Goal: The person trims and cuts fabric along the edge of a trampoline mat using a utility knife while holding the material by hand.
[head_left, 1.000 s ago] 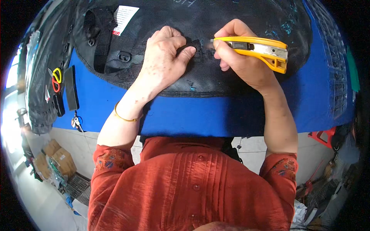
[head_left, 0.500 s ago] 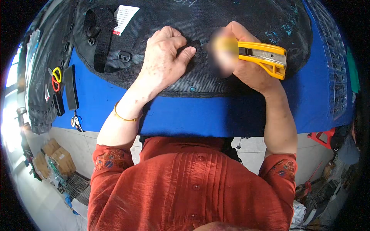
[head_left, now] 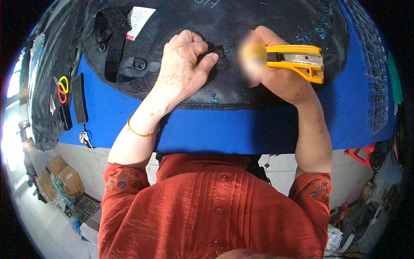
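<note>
A black mesh fabric piece [head_left: 241,97], perhaps a bag, lies spread on the blue tabletop [head_left: 207,129]. My left hand [head_left: 183,64] rests on it with curled fingers, closed on a fold of the mesh near its thumb. In my right hand [head_left: 282,80] is a yellow utility knife [head_left: 297,57], its handle end pointing right. A blurred patch covers the knife's front and part of my fingers, so the blade cannot be seen. On the mesh to the left are a black strap [head_left: 114,54], a plastic buckle [head_left: 138,64] and a white label [head_left: 140,21].
At the table's left lie scissors [head_left: 63,88] with yellow and red handles, a black flat case [head_left: 79,98] and keys [head_left: 85,137]. More black mesh [head_left: 47,82] hangs or lies at far left. Clear plastic [head_left: 379,95] covers the right edge. Cardboard boxes [head_left: 69,179] stand on the floor.
The knife's rear end has swung slightly and shifted a little to the right in my right hand. My left hand stays where it was on the mesh.
</note>
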{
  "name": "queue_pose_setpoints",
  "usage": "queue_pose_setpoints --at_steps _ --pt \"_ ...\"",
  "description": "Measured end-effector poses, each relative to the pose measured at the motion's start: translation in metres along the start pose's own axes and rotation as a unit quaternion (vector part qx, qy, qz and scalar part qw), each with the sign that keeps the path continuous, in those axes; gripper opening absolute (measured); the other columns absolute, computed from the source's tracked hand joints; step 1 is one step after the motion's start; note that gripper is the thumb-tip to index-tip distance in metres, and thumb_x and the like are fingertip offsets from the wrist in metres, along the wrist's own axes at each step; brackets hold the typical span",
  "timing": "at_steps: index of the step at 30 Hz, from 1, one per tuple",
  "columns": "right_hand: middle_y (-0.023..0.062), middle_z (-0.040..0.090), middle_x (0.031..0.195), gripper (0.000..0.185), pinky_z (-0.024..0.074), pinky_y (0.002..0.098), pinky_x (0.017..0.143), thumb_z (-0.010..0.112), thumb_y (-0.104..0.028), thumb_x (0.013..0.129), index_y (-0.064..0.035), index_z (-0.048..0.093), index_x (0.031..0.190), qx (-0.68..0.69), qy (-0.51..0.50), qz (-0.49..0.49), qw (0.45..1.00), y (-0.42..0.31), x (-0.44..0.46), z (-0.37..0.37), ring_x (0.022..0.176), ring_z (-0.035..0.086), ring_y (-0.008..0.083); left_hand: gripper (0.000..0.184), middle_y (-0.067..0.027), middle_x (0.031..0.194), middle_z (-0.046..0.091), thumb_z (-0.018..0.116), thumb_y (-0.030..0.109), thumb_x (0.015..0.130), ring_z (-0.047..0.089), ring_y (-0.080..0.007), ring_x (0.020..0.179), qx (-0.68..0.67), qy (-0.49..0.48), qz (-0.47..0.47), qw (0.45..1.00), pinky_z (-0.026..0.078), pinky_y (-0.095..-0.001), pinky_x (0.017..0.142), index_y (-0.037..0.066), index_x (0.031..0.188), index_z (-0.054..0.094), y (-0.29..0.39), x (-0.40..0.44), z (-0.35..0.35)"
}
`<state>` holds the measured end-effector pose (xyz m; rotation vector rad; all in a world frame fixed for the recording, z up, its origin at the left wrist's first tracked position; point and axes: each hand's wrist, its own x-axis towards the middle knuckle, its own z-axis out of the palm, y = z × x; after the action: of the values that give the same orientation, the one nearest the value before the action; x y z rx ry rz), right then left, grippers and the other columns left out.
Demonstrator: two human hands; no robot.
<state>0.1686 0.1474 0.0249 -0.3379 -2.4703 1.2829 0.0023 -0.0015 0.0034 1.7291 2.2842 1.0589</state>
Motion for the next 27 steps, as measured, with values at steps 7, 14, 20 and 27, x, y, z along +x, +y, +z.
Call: queue_pose_setpoints --at_steps 7,14,20,27 --pt "-0.0003 0.057 0.078 0.012 0.0494 0.0248 0.053 0.063 -0.009 0.091 -0.0087 0.053 0.097 0.177 0.022 0.061 0.982 0.002 0.001 0.01 0.056 0.057 0.007 0.017 -0.0134 0.088 0.064 0.077 0.013 0.076 0.062 -0.0312 0.086 0.013 -0.004 0.004 1.0 0.05 -0.0413 0.08 -0.002 0.079 0.069 0.0 0.0 0.0" --pt "-0.0002 0.058 0.078 0.013 0.0506 0.0231 0.056 0.063 -0.01 0.093 -0.0092 0.052 0.1 0.216 0.062 0.079 0.971 0.002 0.002 0.014 0.062 0.059 0.0064 0.016 -0.0128 0.089 0.064 0.077 0.013 0.076 0.061 -0.0313 0.087 0.0 -0.005 0.002 1.0 0.049 -0.0415 0.081 -0.001 0.079 0.069 -0.001 -0.001 0.0" --pt "-0.0002 0.058 0.078 0.015 0.0504 0.0234 0.055 0.065 -0.011 0.093 -0.0093 0.052 0.1 0.209 0.051 0.09 0.973 0.001 0.001 0.014 0.061 0.059 0.0063 0.017 -0.013 0.088 0.063 0.077 0.013 0.076 0.061 -0.0323 0.085 0.002 0.003 0.009 1.0 0.049 -0.042 0.079 -0.001 0.079 0.068 -0.001 -0.001 0.0" --pt "-0.0007 0.056 0.078 0.014 0.0511 0.0233 0.054 0.065 -0.012 0.092 -0.0092 0.053 0.098 0.141 0.026 0.08 0.986 0.001 -0.001 0.007 0.06 0.06 0.007 0.016 -0.0129 0.087 0.063 0.077 0.012 0.075 0.061 -0.0321 0.085 -0.013 0.008 0.01 1.0 0.049 -0.0418 0.079 -0.001 0.077 0.068 -0.002 0.0 0.001"
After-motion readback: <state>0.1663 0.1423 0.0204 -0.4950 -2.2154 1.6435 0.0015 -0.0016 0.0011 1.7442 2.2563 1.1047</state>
